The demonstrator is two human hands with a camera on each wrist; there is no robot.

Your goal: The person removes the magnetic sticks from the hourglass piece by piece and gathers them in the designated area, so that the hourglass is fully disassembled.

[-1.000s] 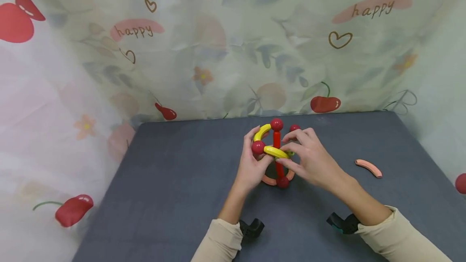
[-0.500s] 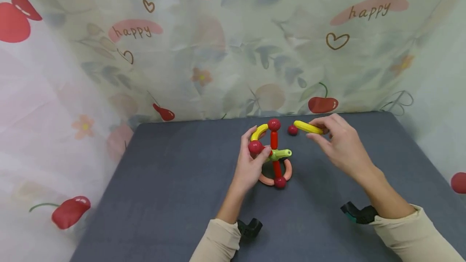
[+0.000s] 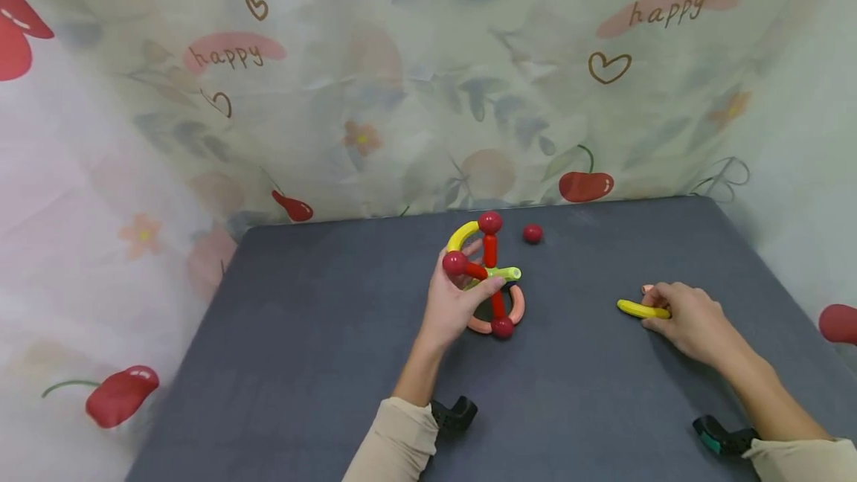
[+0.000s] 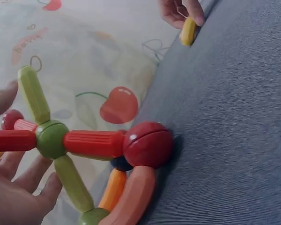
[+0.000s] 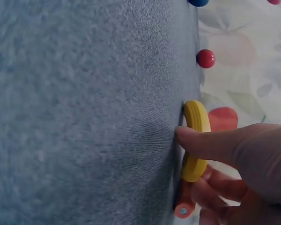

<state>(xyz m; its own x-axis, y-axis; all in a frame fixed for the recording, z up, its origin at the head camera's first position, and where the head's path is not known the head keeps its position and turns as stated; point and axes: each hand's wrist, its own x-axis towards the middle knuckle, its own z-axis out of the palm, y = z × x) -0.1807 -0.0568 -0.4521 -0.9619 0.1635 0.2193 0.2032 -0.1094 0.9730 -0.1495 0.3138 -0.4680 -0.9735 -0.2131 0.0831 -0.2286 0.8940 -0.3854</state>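
My left hand (image 3: 447,312) grips a ball-and-stick toy structure (image 3: 497,302) that stands with its lower part at the table. Red, light-green, yellow and salmon sticks join its balls; a green ball (image 4: 52,139) sits at a crossing of straight sticks. Farther right, my right hand (image 3: 696,323) pinches a curved yellow stick (image 3: 632,309) between thumb and fingers, low over the table. Right beside it lies a curved salmon stick (image 5: 184,204), mostly hidden behind the right hand in the head view.
A loose red ball (image 3: 533,233) rests near the back edge of the dark grey table (image 3: 321,341). Behind the table hangs a printed cloth (image 3: 402,95) with cherries and hearts, and more pale cloth flanks both sides.
My right hand has pulled the yellow stick off the structure and carried it right and down to the salmon stick. My left hand keeps its hold, a green stick end now exposed.
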